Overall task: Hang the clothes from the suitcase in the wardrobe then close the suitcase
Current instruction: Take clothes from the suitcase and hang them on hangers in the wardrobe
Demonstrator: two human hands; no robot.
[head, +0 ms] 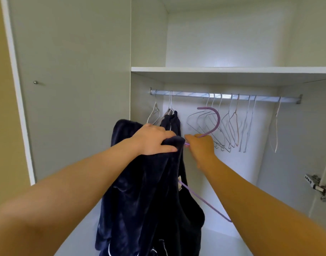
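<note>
The left hand (154, 139) gripped the top of a dark navy garment (149, 200), fingers curled over the cloth, before the open wardrobe (232, 69). At its three o'clock the right hand (201, 146) pinched a purple hanger (216, 119), hook curving up toward one o'clock, below the rail (223, 96). The garment draped toward six o'clock. Empty hangers (234, 116) hung at two o'clock.

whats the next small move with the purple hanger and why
Probably raise the purple hanger so its hook catches the rail, in the gap right of the hung garment. The right hand grips it just below the hook, which sits short of the rail, while the left hand holds the navy garment on it.
</note>
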